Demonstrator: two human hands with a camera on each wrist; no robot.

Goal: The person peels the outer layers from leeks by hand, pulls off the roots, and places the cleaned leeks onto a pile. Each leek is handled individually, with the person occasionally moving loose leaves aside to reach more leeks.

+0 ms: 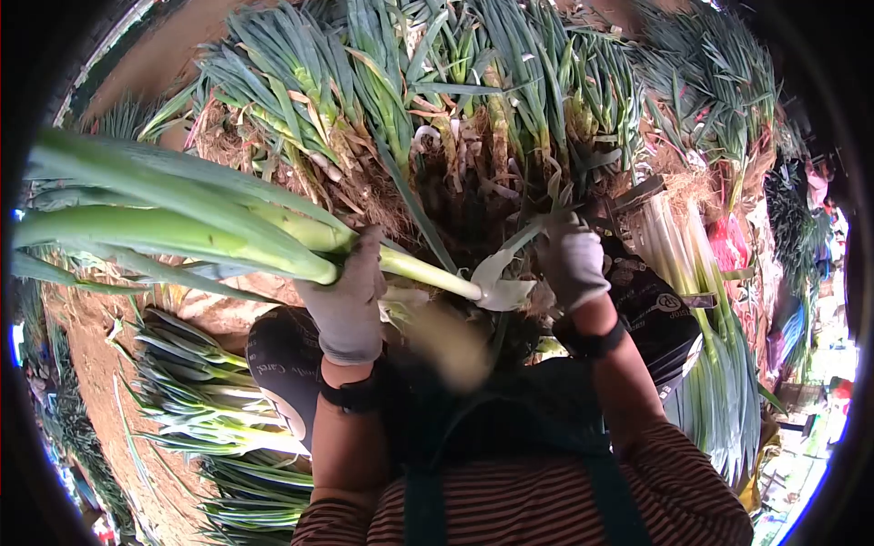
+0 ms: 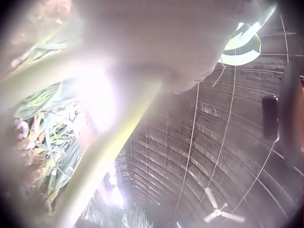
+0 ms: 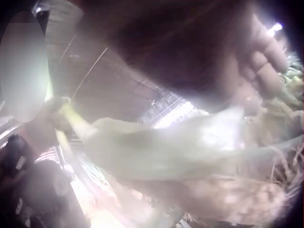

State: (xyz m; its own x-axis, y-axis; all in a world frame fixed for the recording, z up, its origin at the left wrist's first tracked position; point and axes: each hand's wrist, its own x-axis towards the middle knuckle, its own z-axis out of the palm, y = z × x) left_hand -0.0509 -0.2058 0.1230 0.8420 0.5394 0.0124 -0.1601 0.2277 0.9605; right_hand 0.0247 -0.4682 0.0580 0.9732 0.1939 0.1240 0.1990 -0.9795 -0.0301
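My gloved left hand (image 1: 350,305) grips a bunch of large green onions (image 1: 264,238) by their stalks. Their long green leaves reach out to the left, and one pale stalk (image 1: 428,271) points right, past the hand. At the stalk's end a whitish outer leaf (image 1: 503,291) hangs peeled back. My gloved right hand (image 1: 574,264) has curled fingers and pinches the far end of this peeled leaf. In the right wrist view the pale leaf (image 3: 166,147) stretches, blurred, to the curled fingers (image 3: 266,71). A bright stalk (image 2: 107,147) runs down from the left hand in the left wrist view.
Untrimmed green onions (image 1: 492,82) with dry roots lie in a row ahead. Cleaned ones (image 1: 710,337) with white stalks lie at the right, near a metal bar (image 1: 639,193). More bundles (image 1: 209,391) lie on the brown ground at the left.
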